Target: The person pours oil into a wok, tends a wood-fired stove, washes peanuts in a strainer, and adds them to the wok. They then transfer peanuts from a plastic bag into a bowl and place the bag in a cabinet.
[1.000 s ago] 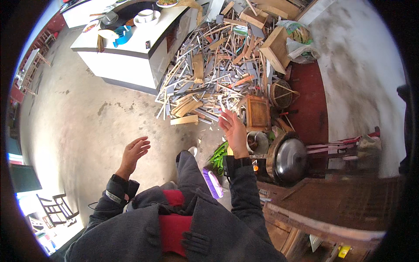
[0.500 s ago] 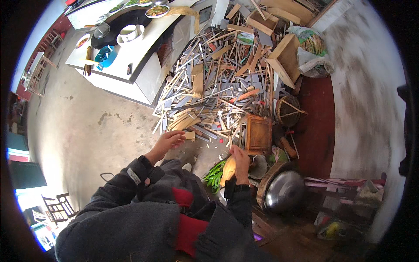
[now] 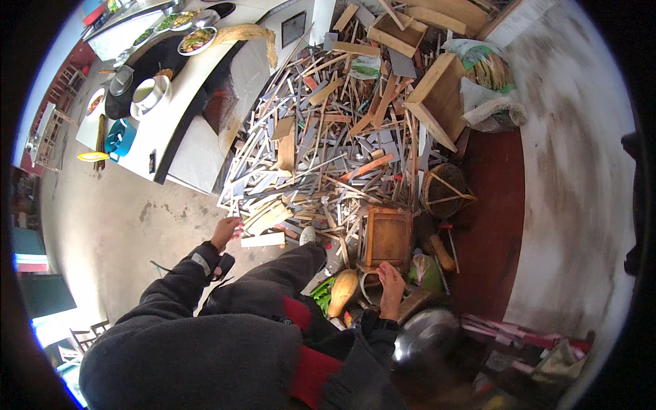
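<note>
My left hand [image 3: 225, 232] reaches low over the near left edge of a wood scrap pile [image 3: 328, 137], fingers loosely extended, holding nothing I can see. Beside its fingertips lies a pale wooden board [image 3: 263, 240]. Split pale sticks [image 3: 268, 217] lie just beyond it. Nearer me on the right, my right hand [image 3: 391, 290] is raised with loosely bent fingers and no visible object in them. Just past it stands a brown wooden box [image 3: 387, 236]. To its left are an orange-tan gourd [image 3: 343, 292] and green leafy vegetables [image 3: 322, 292].
A white counter [image 3: 160, 116] with a dark stove top, food plates and a blue basket [image 3: 120, 138] stands at left. On the right are a round basket [image 3: 444, 191], a metal basin [image 3: 427, 338] and a plastic sack [image 3: 488, 102]. My shoe [image 3: 307, 236] stands by the pile.
My view has shifted and my leg has come forward to the pile. My left hand has moved left, away from the board, uncovering more of it. My right hand has drawn back from the pile.
</note>
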A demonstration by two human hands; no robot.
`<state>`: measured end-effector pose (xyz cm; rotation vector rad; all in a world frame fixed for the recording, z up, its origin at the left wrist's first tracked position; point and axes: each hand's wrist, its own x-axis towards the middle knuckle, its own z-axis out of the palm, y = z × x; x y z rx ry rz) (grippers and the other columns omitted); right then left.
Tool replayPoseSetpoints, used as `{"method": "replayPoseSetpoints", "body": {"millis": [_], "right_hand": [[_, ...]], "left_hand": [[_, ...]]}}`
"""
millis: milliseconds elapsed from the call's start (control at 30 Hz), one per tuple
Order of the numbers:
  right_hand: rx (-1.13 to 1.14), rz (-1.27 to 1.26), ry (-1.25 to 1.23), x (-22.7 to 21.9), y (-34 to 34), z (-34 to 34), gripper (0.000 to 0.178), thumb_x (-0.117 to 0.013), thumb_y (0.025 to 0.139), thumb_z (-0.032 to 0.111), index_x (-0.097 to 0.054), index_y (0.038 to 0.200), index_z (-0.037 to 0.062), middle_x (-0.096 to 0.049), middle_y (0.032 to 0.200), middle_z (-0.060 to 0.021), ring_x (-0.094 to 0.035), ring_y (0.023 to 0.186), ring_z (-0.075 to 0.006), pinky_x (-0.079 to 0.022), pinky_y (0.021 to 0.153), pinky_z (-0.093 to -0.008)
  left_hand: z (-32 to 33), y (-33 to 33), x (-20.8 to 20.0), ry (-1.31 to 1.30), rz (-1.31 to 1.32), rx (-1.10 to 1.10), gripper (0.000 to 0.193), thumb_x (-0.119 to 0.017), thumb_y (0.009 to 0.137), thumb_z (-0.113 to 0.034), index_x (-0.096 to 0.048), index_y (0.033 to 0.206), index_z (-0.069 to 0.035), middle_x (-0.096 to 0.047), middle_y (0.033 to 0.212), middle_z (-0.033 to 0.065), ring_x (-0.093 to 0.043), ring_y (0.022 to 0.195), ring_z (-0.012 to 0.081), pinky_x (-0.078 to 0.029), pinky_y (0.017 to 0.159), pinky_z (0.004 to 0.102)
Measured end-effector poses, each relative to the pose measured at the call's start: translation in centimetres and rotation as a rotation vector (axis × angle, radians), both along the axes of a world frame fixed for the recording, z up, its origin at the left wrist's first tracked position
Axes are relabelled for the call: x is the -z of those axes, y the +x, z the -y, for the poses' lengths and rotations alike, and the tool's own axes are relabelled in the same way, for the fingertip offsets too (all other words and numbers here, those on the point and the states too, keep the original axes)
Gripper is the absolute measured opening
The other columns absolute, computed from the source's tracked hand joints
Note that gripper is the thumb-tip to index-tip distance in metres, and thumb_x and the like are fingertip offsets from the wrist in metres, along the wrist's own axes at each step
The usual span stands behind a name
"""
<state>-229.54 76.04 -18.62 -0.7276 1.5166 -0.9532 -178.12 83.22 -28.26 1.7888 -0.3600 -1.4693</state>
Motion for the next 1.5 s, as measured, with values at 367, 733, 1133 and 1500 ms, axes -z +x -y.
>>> {"method": "replayPoseSetpoints", "body": {"millis": [367,733,1133,1500], "right_hand": [[-0.376,-0.165,-0.058,-2.8,6.5,22.9,0.035,-0.060,0.096,0.028,-0.065,0.117,-0.0001,-0.067,0.108,-0.0103,-0.062,0.102,-0.0197,-0.049,0.090,-0.0335],[-0.937,0.019,-0.276,-0.6,21.7,31.6,0.023,-0.059,0.095,0.013,-0.067,0.111,-0.0003,-0.068,0.109,-0.0099,-0.063,0.103,-0.0206,-0.048,0.089,-0.0302],[-0.998,0.152,-0.679,11.2,24.1,33.4,0.029,-0.060,0.086,0.017,-0.067,0.113,0.0090,-0.061,0.119,-0.0100,-0.054,0.115,-0.0282,-0.038,0.103,-0.0434],[-1.108,-0.057,-0.377,29.5,19.7,34.5,0.037,-0.058,0.089,0.016,-0.059,0.125,0.0061,-0.060,0.123,-0.0121,-0.052,0.119,-0.0284,-0.037,0.103,-0.0423]], "left_hand": [[21.5,-8.3,-12.7,-0.291,-0.189,0.053,0.035,-0.056,0.096,-0.025,-0.058,0.125,-0.005,-0.065,0.112,0.0046,-0.062,0.101,0.0142,-0.049,0.087,0.0281],[21.9,-8.2,-13.3,-0.118,-0.328,-0.475,0.038,-0.054,0.097,-0.025,-0.052,0.130,-0.005,-0.061,0.115,0.0084,-0.060,0.107,0.0196,-0.047,0.092,0.0325],[33.1,-17.4,-1.2,0.144,-0.587,-0.599,0.053,-0.044,0.099,-0.037,-0.038,0.142,-0.006,-0.047,0.138,0.0124,-0.048,0.125,0.0230,-0.037,0.106,0.0390],[39.8,-19.4,9.2,0.335,-0.641,-0.942,0.062,-0.042,0.099,-0.043,-0.031,0.145,-0.002,-0.040,0.146,0.0165,-0.039,0.134,0.0293,-0.027,0.114,0.0470]]}}
